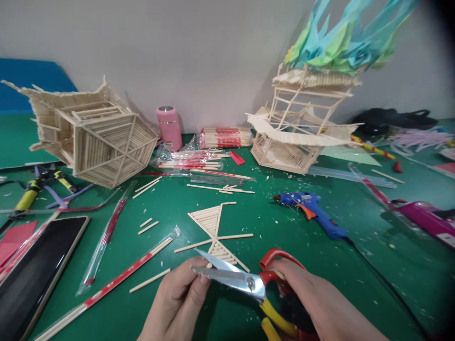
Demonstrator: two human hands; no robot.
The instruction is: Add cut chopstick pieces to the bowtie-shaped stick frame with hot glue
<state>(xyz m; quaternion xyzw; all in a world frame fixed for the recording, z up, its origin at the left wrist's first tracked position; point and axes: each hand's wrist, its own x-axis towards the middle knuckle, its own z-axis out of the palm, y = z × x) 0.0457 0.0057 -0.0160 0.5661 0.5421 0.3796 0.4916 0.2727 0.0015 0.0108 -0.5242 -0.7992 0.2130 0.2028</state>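
My right hand (302, 289) grips scissors (245, 282) with red and yellow handles, and the blades are apart, pointing left. Between the thumb and forefinger of my left hand (181, 296) is a thin wooden stick (209, 266), of which only a pale end shows by the blades; the fingers hide the rest. Just beyond the blades, a flat spoked frame of sticks (215, 237) lies on the green table (284, 227). Two of its wedges are filled with rows of sticks. Loose short sticks (150, 280) lie left of it.
A blue glue gun (313, 208) lies to the right, its black cord trailing forward. Behind stand stick-built models (113, 147), (298, 137) and a pink flask (169, 128). Wrapped stick bundles (225, 137) lie between them. At left are a phone (46, 270) and pliers (31, 194).
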